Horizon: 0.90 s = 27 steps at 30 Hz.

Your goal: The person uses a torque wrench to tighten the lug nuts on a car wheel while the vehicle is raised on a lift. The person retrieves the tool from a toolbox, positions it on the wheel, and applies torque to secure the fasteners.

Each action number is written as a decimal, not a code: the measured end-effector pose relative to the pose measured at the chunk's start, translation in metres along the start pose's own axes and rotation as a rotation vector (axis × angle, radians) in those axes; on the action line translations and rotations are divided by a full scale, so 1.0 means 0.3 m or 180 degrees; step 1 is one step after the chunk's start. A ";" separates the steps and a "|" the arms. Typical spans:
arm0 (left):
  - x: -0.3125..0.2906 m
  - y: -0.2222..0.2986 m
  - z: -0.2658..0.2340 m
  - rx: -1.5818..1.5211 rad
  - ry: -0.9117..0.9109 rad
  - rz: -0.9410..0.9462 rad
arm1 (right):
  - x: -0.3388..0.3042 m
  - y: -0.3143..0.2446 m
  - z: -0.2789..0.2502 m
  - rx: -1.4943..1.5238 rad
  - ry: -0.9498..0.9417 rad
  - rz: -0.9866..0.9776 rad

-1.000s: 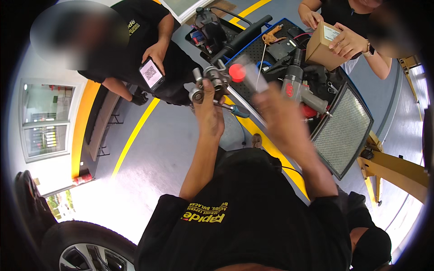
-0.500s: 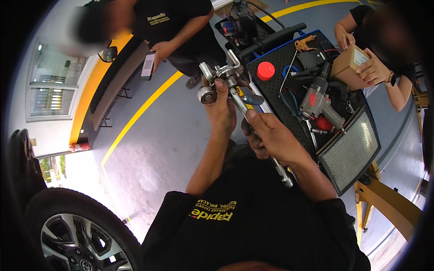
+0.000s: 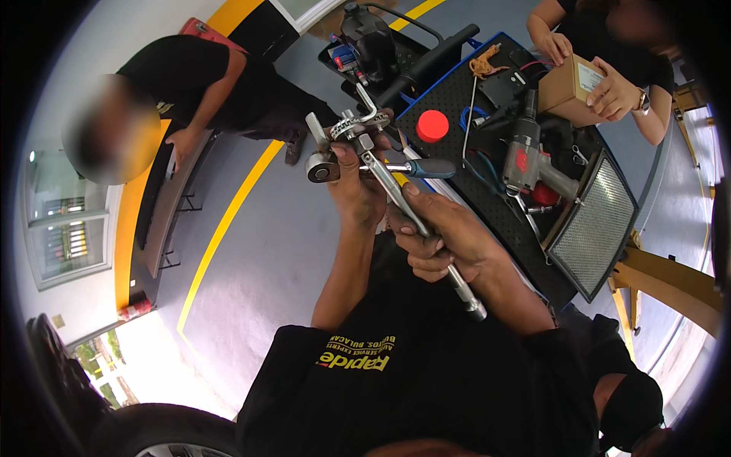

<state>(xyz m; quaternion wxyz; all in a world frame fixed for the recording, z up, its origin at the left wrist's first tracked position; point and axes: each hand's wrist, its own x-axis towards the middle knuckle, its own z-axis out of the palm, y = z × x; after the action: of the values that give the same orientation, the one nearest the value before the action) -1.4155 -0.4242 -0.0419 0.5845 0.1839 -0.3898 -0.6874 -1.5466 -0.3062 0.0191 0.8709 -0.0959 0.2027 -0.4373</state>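
Observation:
My left hand [image 3: 359,199] is closed around a ratchet wrench [image 3: 323,167] and steadies a three-legged claw-type filter wrench [image 3: 356,126]. The ratchet lies crosswise, its blue-grey handle pointing right. A long chrome extension bar [image 3: 394,190] runs from the middle of the claw tool down to the right, ending in a wider knurled tip. My right hand [image 3: 449,238] is wrapped around that bar below the claw tool. My fingers and palm cover part of each tool.
To the right, a black perforated tool cart [image 3: 438,99] carries a red cap [image 3: 432,126], an impact wrench [image 3: 529,156], pliers and a framed mesh filter [image 3: 594,221]. A co-worker holds a cardboard box [image 3: 572,90] beyond it. Another bends at the left. A tyre [image 3: 164,426] stands lower left.
The view has shifted. The ratchet's handle now shows more fully across the bar. The co-worker at the left has bent down and leftward. Another person has come into sight at the lower right.

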 end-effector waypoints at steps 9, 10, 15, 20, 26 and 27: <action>0.166 0.016 -0.159 0.0135 0.0095 -0.0280 | 0.301 -0.028 0.082 -0.0101 0.0525 -0.0293; 0.184 0.039 -0.179 0.0079 0.0060 -0.0384 | 0.339 -0.027 0.094 -0.0711 0.0848 -0.0541; 0.299 0.087 -0.303 -0.0069 0.0539 -0.0115 | 0.366 -0.166 0.059 -0.5013 0.1836 -0.0879; 0.414 0.159 -0.526 -0.0578 0.0440 0.0176 | 0.216 -0.415 -0.617 -0.7057 0.4484 0.0173; 0.437 0.181 -0.676 -0.0897 0.0759 -0.0120 | 0.159 -0.420 -0.617 -0.7715 0.3337 0.1082; 0.435 0.173 -0.701 -0.0912 0.0862 -0.0133 | 0.136 -0.416 -0.572 -0.7749 0.3066 0.1104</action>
<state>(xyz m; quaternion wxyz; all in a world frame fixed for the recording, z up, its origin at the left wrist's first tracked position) -1.2648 -0.6160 -0.1088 0.6374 0.1977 -0.2019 -0.7168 -1.6899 -0.4119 -0.1032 0.1141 -0.6212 0.7607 0.1496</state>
